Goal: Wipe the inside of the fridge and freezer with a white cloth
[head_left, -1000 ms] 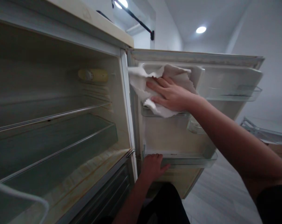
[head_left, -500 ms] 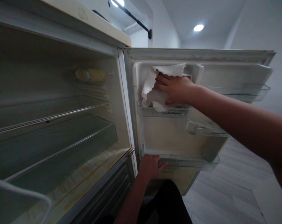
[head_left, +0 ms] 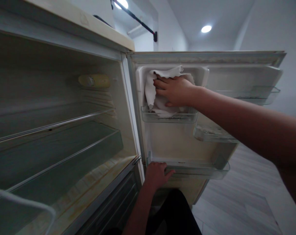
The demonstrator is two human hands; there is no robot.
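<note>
The right hand (head_left: 173,91) lies flat, fingers spread and pointing toward nine o'clock, pressing a white cloth (head_left: 153,88) against the inner wall of the open fridge door (head_left: 206,58). The cloth sits in the top compartment, just above the clear upper door bin (head_left: 170,116), and it is pinned under the palm and fingers, not gripped in a fist. At six o'clock from that hand, the left hand (head_left: 157,174) is curled over the near end of the lower door bin (head_left: 199,169), thumb lying along the rim.

Compared with half a second ago, the right hand and cloth have slid toward nine o'clock, closer to the hinge side; the cloth is bunched tighter. The left hand has stayed put.

At nine o'clock from the door, the fridge interior (head_left: 65,130) is dim and its shelves are hard to make out. The right forearm covers part of a small side bin (head_left: 211,133), and the cloth's lower edge is hidden behind the upper bin's rim.
</note>
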